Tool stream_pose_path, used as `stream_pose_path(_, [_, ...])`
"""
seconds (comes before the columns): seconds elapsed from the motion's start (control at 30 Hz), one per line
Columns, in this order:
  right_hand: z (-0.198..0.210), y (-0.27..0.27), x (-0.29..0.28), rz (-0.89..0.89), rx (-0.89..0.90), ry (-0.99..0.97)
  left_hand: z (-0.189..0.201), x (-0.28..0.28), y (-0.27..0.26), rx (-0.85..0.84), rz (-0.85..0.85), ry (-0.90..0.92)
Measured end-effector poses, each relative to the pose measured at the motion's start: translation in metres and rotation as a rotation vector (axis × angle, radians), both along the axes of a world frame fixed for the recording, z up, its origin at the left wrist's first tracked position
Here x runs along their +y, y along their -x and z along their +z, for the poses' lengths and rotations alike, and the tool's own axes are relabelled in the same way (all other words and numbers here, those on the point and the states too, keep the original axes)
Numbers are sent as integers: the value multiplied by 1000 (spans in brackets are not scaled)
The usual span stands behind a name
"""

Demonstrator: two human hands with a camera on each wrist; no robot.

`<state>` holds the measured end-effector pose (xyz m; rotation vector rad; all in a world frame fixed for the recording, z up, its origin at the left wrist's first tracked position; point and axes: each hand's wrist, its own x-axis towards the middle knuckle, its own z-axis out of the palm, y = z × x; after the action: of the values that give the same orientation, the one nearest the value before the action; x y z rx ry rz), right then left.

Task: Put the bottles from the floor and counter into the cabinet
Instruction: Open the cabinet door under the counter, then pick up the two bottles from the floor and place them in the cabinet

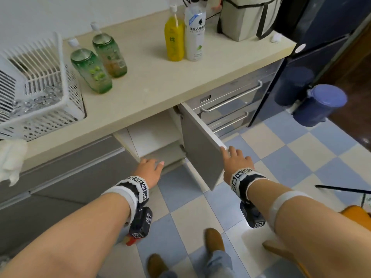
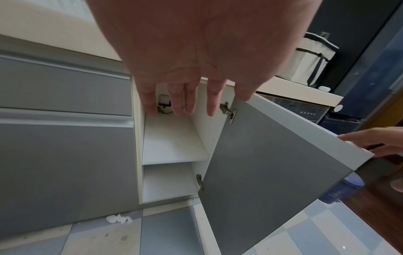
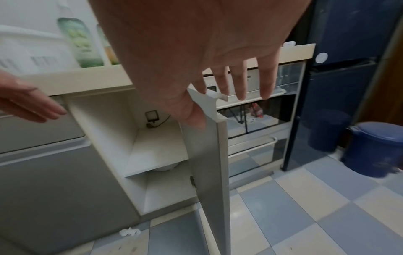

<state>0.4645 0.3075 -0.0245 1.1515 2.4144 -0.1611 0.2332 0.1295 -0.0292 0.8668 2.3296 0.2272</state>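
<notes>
Two green bottles (image 1: 91,72) (image 1: 110,55) stand on the beige counter (image 1: 152,85) at the left. A yellow bottle (image 1: 174,40) and a white bottle (image 1: 195,35) stand further back. Below the counter the cabinet's grey door (image 1: 200,153) is swung open, showing a bare white shelf (image 2: 174,141) and a lower compartment. My left hand (image 1: 152,167) hovers in front of the opening with straight fingers and holds nothing. My right hand (image 1: 234,159) touches the door's top outer corner with straight fingers, the thumb on the inner face (image 3: 194,119). A red object (image 1: 131,240) on the floor is mostly hidden by my left wrist.
A white dish rack (image 1: 40,87) sits at the counter's left and a canvas bag (image 1: 247,17) at the back right. An oven with bar handles (image 1: 232,101), a dark fridge (image 1: 321,37) and a blue bin (image 1: 321,105) stand right of the door. Crumpled paper (image 2: 119,219) lies by the plinth.
</notes>
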Motion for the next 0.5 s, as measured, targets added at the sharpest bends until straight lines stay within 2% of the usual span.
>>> stream_pose_path(0.23, [26, 34, 4, 358, -15, -155, 7, -14, -22, -3, 176, -42])
stream_pose_path(0.37, [41, 91, -20, 591, 64, -52, 4, -65, -17, 66, 274, 6])
stream_pose_path(0.43, [38, 122, -44, 692, 121, 13, -2, -99, -17, 76, 324, 48])
stream_pose_path(0.5, [29, 149, -76, 776, 88, 89, -11, -138, -19, 46, 396, 102])
